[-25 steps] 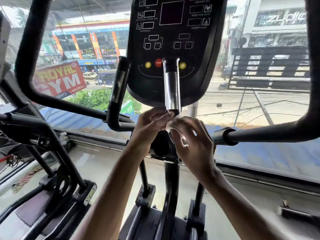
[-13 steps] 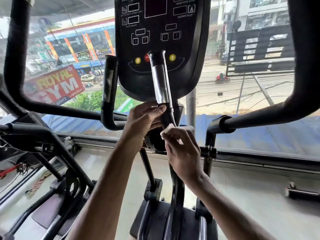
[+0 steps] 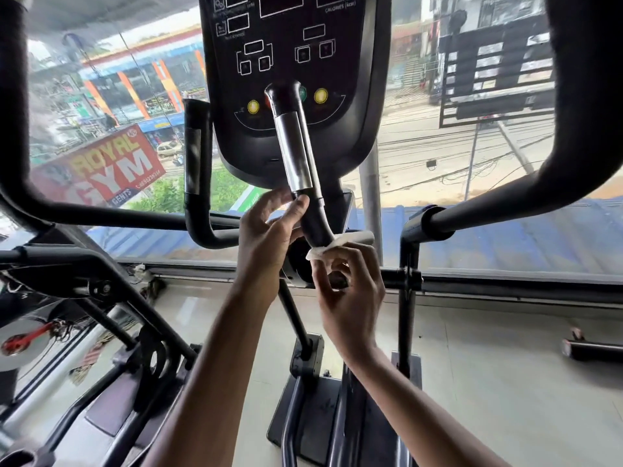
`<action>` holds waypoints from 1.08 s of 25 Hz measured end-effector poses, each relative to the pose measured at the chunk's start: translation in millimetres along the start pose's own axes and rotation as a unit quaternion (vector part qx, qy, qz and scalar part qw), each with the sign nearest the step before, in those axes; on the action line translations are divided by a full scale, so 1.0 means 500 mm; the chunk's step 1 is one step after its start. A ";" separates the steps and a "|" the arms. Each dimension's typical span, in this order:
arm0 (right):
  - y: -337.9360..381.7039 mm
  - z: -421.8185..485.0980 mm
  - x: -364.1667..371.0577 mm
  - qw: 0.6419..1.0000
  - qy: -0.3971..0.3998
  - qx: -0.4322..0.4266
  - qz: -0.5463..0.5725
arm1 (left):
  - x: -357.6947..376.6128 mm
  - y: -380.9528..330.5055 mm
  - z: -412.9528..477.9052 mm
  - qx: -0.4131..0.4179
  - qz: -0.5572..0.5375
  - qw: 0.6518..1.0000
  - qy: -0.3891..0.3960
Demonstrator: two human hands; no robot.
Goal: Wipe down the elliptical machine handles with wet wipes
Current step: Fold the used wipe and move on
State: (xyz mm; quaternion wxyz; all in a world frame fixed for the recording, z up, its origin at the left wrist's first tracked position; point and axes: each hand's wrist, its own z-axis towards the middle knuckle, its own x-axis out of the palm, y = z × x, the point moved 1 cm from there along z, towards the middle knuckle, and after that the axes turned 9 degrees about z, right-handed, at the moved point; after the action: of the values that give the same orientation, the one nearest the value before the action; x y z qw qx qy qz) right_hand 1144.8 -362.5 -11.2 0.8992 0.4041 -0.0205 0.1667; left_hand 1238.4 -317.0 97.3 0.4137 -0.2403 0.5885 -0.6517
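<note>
A short black handle with a silver sensor strip (image 3: 296, 156) rises in front of the black console (image 3: 290, 62). My left hand (image 3: 269, 237) grips the handle just below the strip, thumb across its front. My right hand (image 3: 347, 288) pinches a white wet wipe (image 3: 340, 242) and holds it against the lower bend of the same handle. A matching short handle (image 3: 197, 163) stands to the left. Long black swing handles curve in at the far left (image 3: 13, 129) and at the right (image 3: 553, 183).
A second machine's black frame (image 3: 84, 274) fills the lower left. Beneath my arms are the elliptical's base and uprights (image 3: 337, 399). A glass window (image 3: 438, 146) runs across the front, with a street outside. A small black bar (image 3: 593, 348) lies on the floor at right.
My right hand has moved with the wipe from the handle's base out to the right side of its lower bend. My left hand's grip stays just below the silver strip. The camera came closer.
</note>
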 end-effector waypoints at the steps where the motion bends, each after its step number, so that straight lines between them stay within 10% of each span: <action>1: -0.005 -0.009 0.002 1.000 0.004 0.020 0.010 | 0.003 0.006 -0.004 0.004 0.001 1.000 -0.018; 7: -0.035 -0.021 -0.001 0.917 -0.118 0.317 0.213 | 0.015 0.035 -0.027 0.044 0.050 0.995 -0.069; 14: -0.066 0.027 -0.012 0.775 -0.192 0.471 0.375 | 0.021 0.053 -0.044 0.083 0.088 0.987 -0.109; 19: -0.048 -0.008 -0.003 0.836 -0.133 0.420 0.326 | 0.031 0.062 -0.047 0.079 0.068 0.987 -0.124; 24: -0.129 0.047 -0.013 0.798 -0.209 0.473 0.309 | 0.038 0.057 -0.056 0.084 0.071 0.986 -0.129; 27: -0.081 0.014 -0.007 0.876 -0.168 0.380 0.245 | 0.040 0.057 -0.061 0.079 0.067 0.985 -0.139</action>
State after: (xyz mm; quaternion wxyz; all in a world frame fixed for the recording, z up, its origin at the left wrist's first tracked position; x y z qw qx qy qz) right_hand 1154.7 -393.4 -36.2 0.5895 0.7190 -0.2045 0.3062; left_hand 1210.6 -315.3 60.6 0.5520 -0.2549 0.4868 -0.6272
